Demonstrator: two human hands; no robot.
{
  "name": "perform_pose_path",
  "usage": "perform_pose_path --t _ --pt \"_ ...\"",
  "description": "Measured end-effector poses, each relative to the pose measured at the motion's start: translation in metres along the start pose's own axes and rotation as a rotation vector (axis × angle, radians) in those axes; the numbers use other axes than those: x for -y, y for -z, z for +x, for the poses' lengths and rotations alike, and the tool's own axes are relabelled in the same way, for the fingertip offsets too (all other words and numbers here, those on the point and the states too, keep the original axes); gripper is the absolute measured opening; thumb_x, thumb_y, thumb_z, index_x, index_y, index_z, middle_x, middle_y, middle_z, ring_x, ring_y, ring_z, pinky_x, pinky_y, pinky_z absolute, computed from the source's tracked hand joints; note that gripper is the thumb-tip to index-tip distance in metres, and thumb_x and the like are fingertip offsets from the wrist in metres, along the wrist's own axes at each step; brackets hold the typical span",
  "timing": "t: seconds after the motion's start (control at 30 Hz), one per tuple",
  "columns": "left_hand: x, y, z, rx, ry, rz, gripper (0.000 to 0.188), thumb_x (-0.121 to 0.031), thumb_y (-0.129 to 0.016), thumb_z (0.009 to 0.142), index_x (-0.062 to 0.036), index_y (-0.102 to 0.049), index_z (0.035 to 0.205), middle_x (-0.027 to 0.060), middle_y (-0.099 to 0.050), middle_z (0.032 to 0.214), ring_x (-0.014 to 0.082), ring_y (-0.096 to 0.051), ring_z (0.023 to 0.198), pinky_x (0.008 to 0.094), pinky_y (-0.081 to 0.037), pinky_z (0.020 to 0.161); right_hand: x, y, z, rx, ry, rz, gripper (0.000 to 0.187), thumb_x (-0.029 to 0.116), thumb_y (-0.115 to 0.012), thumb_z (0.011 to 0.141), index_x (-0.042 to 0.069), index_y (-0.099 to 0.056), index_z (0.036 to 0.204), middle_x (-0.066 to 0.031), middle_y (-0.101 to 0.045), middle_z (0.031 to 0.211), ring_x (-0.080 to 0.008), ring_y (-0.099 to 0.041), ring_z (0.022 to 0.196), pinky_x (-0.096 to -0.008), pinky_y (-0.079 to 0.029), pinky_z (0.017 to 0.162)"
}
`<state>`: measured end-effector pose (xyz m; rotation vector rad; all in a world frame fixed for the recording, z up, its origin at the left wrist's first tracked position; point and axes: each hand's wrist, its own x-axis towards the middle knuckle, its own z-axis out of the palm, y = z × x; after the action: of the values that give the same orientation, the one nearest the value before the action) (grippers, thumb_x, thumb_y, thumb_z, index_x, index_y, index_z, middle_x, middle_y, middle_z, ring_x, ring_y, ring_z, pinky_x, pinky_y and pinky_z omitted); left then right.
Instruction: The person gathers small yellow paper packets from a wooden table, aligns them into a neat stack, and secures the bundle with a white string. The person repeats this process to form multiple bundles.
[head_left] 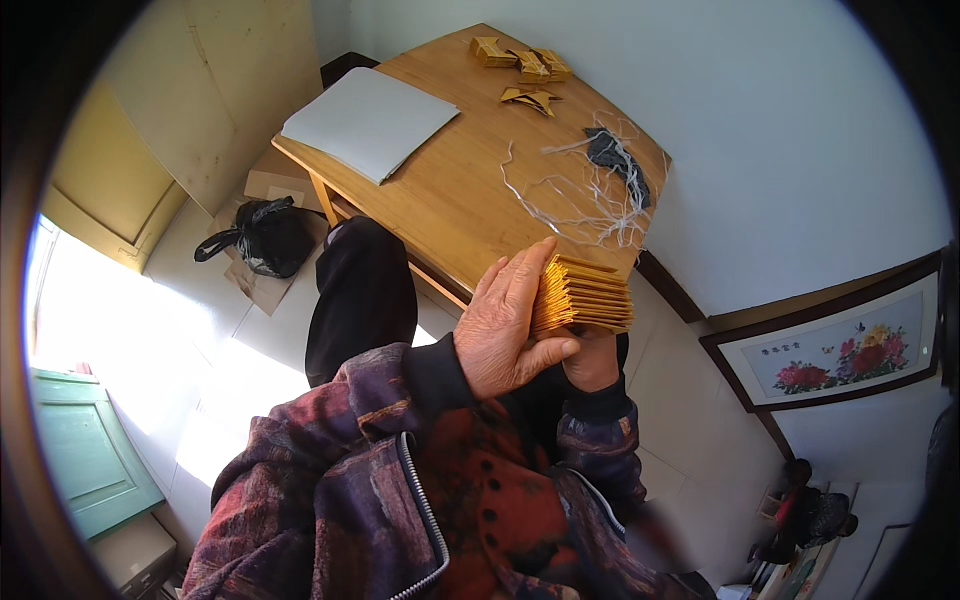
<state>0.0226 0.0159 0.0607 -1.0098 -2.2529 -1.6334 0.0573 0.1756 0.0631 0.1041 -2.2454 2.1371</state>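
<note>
A black bag sits on brown cardboard on the floor. A framed flower picture is by the wall. A green panel is at the left.

Sheets lie on the left of the surface, bundles at its far end, a cloth among strings at the right. A stack lies against the left grip, at the near right. A bag rests left of the surface; a picture stands right.
</note>
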Motion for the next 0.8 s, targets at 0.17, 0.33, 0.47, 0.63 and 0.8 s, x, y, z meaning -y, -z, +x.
perform_pose_path --t 0.17,0.33,0.47,0.63,0.8 --pt "-0.003 -0.005 -0.004 0.003 0.022 0.002 0.097 -0.055 -0.068 0.079 0.0048 -0.024 0.141 0.0248 -0.043 0.132 0.0393 -0.042 0.123 0.0418 -0.03 0.107 -0.007 0.0 -0.008 -0.026 0.032 0.092 0.038 0.012 -0.076 0.079 0.002 -0.061 0.112 -0.0058 -0.065 0.108 -0.0173 -0.062 0.096 -0.0315 -0.051 0.083" --pt "0.0 0.0 -0.004 0.074 0.0 -0.047 0.103 -0.059 -0.067 0.078 0.005 -0.021 0.144 0.0244 -0.037 0.138 0.0371 -0.038 0.128 0.042 -0.025 0.11 -0.003 0.004 -0.007 0.041 0.099 0.062 0.04 0.012 -0.076 0.078 0.002 -0.061 0.114 -0.0063 -0.065 0.11 -0.0182 -0.062 0.099 -0.0322 -0.051 0.083" --pt "0.007 0.004 -0.001 0.054 -0.071 -0.186 0.106 -0.058 -0.068 0.078 0.0045 -0.015 0.147 0.0251 -0.031 0.143 0.0366 -0.033 0.132 0.0418 -0.024 0.111 -0.002 0.004 -0.007 0.006 0.197 -0.137 0.041 0.016 -0.077 0.079 0.003 -0.061 0.115 -0.0073 -0.065 0.111 -0.0187 -0.062 0.101 -0.0319 -0.05 0.084" --pt "0.006 -0.003 -0.005 0.121 0.099 -0.357 0.104 -0.049 -0.07 0.082 0.0038 -0.009 0.148 0.0223 -0.026 0.148 0.0311 -0.028 0.138 0.0366 -0.023 0.111 -0.005 -0.002 -0.007 -0.07 0.308 -0.373 0.033 0.017 -0.074 0.081 0.003 -0.063 0.109 -0.0061 -0.066 0.103 -0.0179 -0.062 0.094 -0.032 -0.051 0.08" --pt "0.012 -0.001 -0.004 0.141 0.034 -0.359 0.102 -0.046 -0.068 0.084 0.0033 -0.007 0.149 0.0199 -0.023 0.152 0.0284 -0.023 0.141 0.0364 -0.021 0.113 -0.004 0.001 -0.006 0.008 0.077 -0.037 0.029 0.021 -0.076 0.081 0.002 -0.067 0.102 -0.004 -0.067 0.098 -0.0156 -0.062 0.092 -0.0294 -0.049 0.082"
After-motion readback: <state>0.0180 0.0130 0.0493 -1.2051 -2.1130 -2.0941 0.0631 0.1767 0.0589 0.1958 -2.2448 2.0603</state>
